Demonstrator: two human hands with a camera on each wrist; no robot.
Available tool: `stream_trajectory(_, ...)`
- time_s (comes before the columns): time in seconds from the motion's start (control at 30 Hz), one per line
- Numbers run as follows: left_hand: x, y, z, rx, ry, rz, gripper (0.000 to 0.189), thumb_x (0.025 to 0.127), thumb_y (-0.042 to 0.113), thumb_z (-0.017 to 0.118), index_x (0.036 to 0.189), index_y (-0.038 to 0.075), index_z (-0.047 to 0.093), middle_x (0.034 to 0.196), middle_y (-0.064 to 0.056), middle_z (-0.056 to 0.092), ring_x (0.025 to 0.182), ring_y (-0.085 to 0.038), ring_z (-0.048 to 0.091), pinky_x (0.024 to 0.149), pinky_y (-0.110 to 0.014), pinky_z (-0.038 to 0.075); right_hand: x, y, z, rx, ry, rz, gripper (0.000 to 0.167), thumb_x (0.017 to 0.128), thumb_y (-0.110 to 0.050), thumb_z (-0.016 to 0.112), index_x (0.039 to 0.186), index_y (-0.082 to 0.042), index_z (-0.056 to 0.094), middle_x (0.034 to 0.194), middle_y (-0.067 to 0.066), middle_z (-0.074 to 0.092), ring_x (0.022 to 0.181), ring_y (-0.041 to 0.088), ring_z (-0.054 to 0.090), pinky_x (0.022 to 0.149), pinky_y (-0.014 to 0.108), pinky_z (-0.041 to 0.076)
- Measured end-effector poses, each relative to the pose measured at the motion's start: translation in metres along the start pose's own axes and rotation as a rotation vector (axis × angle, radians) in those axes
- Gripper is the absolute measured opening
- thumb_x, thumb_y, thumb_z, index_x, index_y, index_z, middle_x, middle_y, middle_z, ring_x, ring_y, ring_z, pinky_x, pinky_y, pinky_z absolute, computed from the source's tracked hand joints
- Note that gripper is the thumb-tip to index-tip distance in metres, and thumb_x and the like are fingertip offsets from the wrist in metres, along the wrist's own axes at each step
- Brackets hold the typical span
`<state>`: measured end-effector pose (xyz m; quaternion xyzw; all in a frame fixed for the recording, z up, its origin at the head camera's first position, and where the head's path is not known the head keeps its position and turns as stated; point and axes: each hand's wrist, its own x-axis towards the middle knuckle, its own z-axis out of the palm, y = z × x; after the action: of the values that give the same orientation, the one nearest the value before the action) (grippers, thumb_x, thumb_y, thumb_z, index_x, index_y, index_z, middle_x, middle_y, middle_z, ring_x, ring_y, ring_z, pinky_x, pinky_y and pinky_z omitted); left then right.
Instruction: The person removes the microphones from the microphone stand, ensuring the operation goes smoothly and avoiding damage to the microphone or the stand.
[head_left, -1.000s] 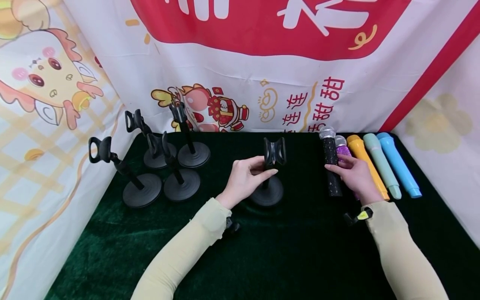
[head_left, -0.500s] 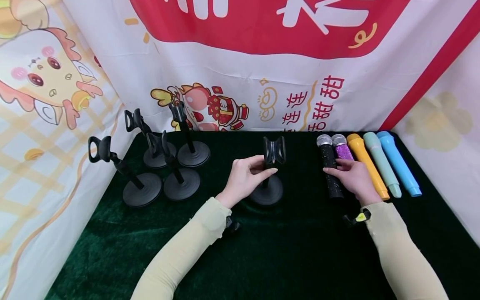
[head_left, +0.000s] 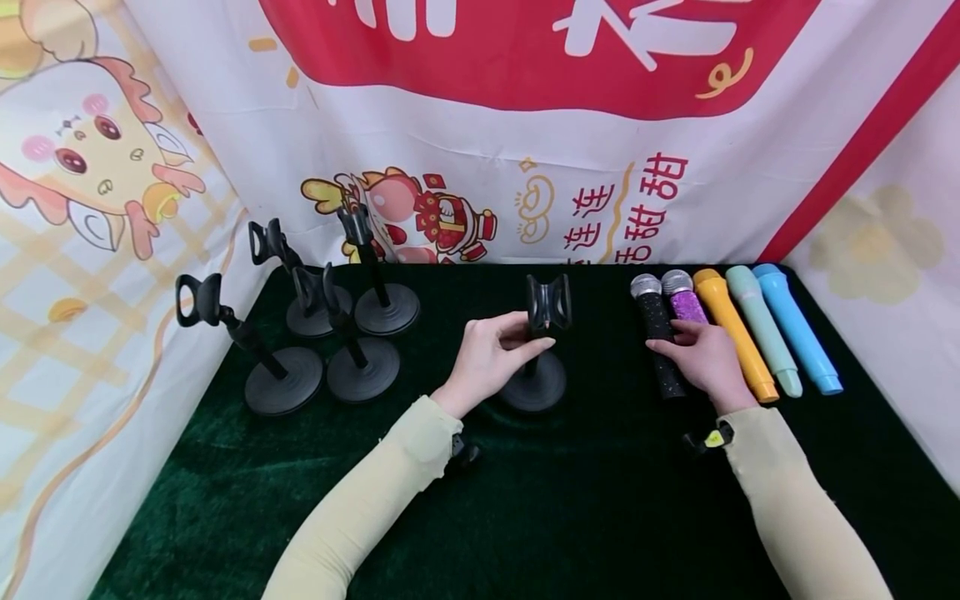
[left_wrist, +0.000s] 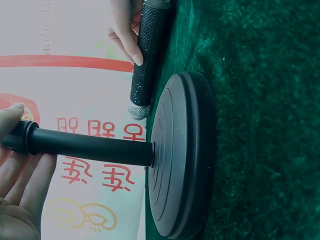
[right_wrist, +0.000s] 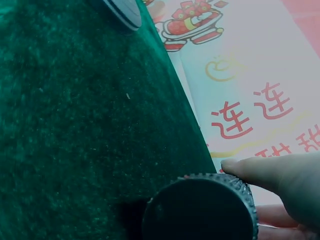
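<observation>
My left hand (head_left: 491, 358) holds the pole of a black desktop microphone stand (head_left: 534, 387) at the middle of the table, just below its clip. In the left wrist view the fingers and thumb are around the collar (left_wrist: 22, 137), and the round base (left_wrist: 175, 160) sits on the cloth. My right hand (head_left: 707, 360) grips a black speckled microphone (head_left: 656, 329) with a silver head, thumb on its left side. The microphone lies slanted, close over the cloth. Partly covered by that hand, a purple glitter microphone (head_left: 686, 304) lies beside it.
Orange (head_left: 735, 333), pale green (head_left: 763, 331) and blue (head_left: 798, 329) microphones lie in a row at the right. Several black stands with clips, one in front (head_left: 283, 381), stand at the left on the dark green cloth (head_left: 525, 508). A printed backdrop (head_left: 465, 133) rises behind.
The black microphone's silver head has come down and slightly left, away from the purple microphone's head, with my right hand following slightly. My left hand and the stand have stayed put.
</observation>
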<state>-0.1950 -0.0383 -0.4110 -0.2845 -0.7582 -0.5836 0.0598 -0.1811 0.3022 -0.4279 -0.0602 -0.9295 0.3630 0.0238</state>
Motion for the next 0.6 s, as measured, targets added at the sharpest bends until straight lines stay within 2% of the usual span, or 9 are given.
stream_trajectory(0.23,-0.0001,-0.0014,0.0004,0.002,0.001,-0.003,0.024,0.093,0.025,0.078,0.114,0.013,0.076,0.109,-0.003,0.075,0.090,-0.005,0.072,0.078,-0.025,0.060,0.0011,0.0022,0.0015,-0.039,-0.009,0.003,0.077,0.090,-0.046,0.077,0.138,0.010,0.054,0.118,0.031,0.066,0.110,0.044,0.062,0.097,0.058,0.048)
stream_trajectory(0.33,-0.0001,-0.0009,0.0005,0.004,0.005,-0.004,0.024,0.093,0.025,0.078,0.114,0.014,0.076,0.108,0.001,0.075,0.090,-0.005,0.072,0.077,-0.025,0.060,0.0010,0.0026,0.0010,-0.045,-0.006,0.003,0.078,0.090,-0.047,0.077,0.137,0.010,0.055,0.118,0.031,0.067,0.110,0.044,0.063,0.097,0.057,0.048)
stream_trajectory(0.6,-0.0002,-0.0020,0.0007,0.000,0.004,0.006,0.025,0.093,0.025,0.078,0.115,0.012,0.076,0.109,0.000,0.075,0.090,-0.005,0.072,0.077,-0.025,0.060,0.0006,0.0005,-0.0005,-0.042,0.016,-0.024,0.073,0.090,-0.040,0.079,0.137,0.011,0.055,0.119,0.030,0.067,0.110,0.044,0.064,0.097,0.057,0.048)
